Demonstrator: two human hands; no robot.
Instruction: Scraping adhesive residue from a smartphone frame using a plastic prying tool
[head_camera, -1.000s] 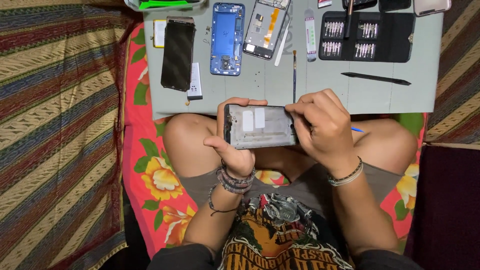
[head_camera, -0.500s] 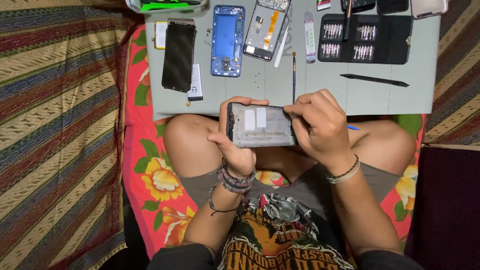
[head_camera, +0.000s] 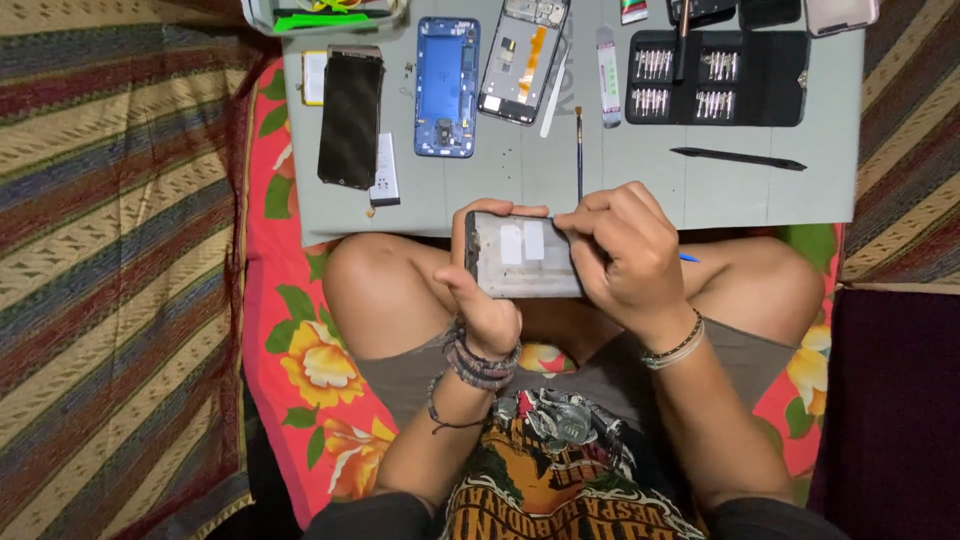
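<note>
Head view: left hand (head_camera: 487, 300) clamps the opened phone body (head_camera: 523, 255) by its long edges above the lap. Right hand (head_camera: 625, 255) pinches a blue-tipped tool (head_camera: 688, 258) against its end. Judged light, rigid, fragile; edge grip suits it.

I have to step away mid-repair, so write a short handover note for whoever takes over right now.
Left hand: holds the opened phone frame over the lap.
Right hand: works a thin blue-tipped tool at the frame's right end.
On the grey mat: black screen panel, blue back cover, another opened phone, bit set case, black pry stick, thin brush.
Done: phone taken apart.
Left: not reassembled.
</note>
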